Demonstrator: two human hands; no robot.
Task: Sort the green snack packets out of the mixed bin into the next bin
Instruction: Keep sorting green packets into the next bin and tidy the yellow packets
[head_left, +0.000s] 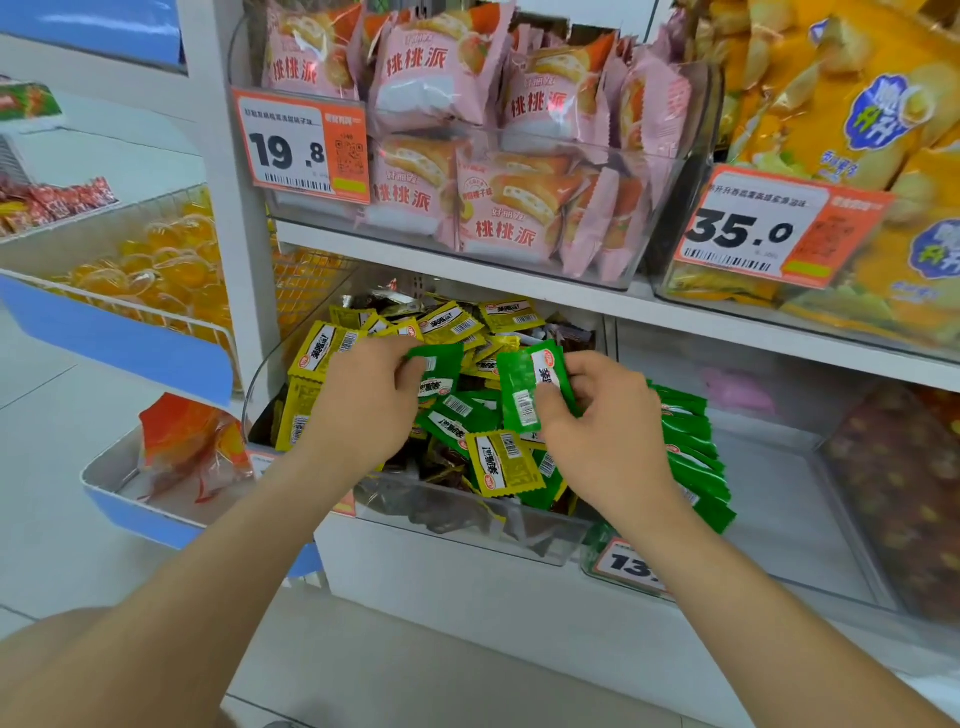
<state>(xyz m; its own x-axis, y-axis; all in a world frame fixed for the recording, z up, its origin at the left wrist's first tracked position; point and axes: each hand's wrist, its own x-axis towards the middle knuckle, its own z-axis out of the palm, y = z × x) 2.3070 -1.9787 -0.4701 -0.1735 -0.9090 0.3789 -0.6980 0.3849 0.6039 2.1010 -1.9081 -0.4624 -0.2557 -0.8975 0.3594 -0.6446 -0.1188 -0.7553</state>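
The mixed bin (467, 535) is a clear plastic tub on the lower shelf, holding yellow, green and dark brown snack packets. My left hand (363, 395) reaches into it and pinches a green packet (439, 366) at its left end. My right hand (602, 415) holds another green packet (524, 389) upright above the pile, thumb on its front. More green packets (457, 421) lie in the pile below. To the right, a row of green packets (693, 457) stands stacked in the neighbouring clear bin (779, 499).
Above, a shelf carries a clear bin of pink cake packs (467, 156) and yellow chip bags (841, 104), with orange price tags (304, 148). A dark patterned packet bin (904, 483) sits far right. Left are wire baskets of orange jellies (156, 270).
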